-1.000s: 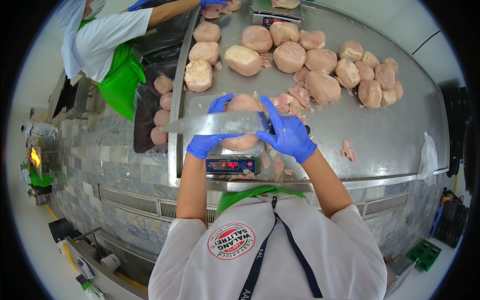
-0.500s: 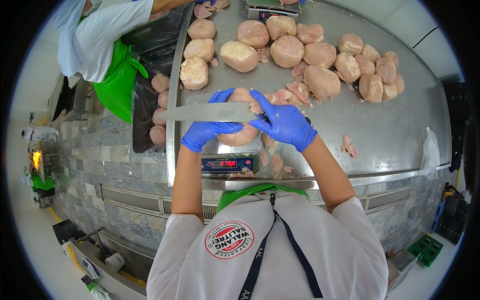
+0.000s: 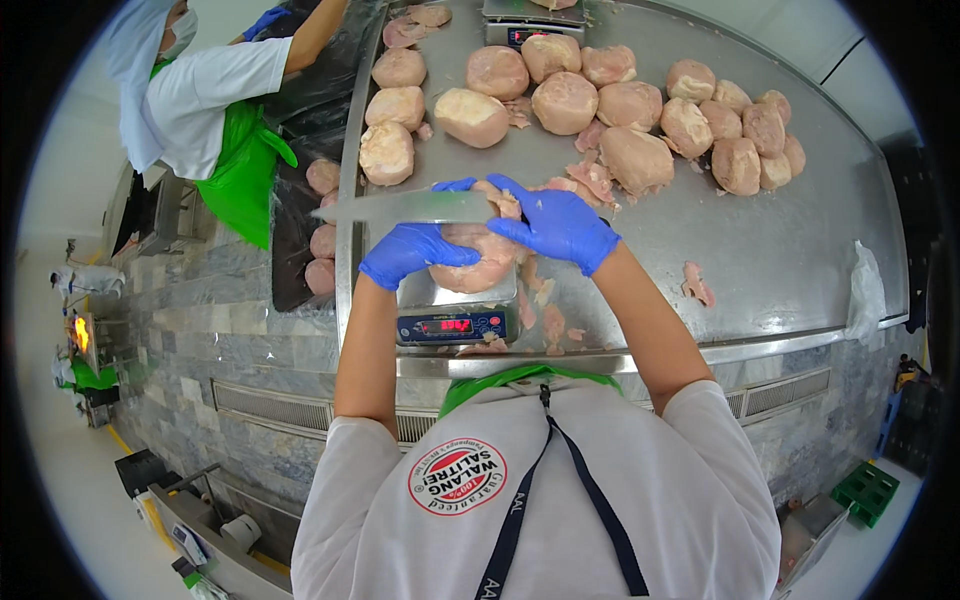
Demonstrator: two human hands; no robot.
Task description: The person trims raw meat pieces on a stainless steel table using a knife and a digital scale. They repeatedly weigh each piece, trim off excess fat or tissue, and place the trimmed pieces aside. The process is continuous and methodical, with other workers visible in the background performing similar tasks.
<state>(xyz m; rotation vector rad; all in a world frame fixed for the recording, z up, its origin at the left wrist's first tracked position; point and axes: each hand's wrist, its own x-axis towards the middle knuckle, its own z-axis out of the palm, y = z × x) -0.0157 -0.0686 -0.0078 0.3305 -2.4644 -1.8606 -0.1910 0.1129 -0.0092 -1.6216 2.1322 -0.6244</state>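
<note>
presently: blue-gloved right hand (image 3: 560, 226) gripping steel knife (image 3: 410, 208), left hand (image 3: 412, 252) clasping round pink meat (image 3: 474, 272); leftward, black bin (image 3: 289, 235) of pink rounds (image 3: 322, 242).

A metal table (image 3: 780, 255) with a raised rim carries a digital scale (image 3: 452, 326) at its near left and a second scale (image 3: 500, 35) farther back. Three rounded meat lumps (image 3: 395, 107) line the left edge; more lumps (image 3: 628, 105) spread from far middle rightward, with pale scraps (image 3: 595, 180) beside them. A lone scrap (image 3: 698, 284) lies nearer, and a plastic bag (image 3: 863, 300) rests at the near right.
</note>
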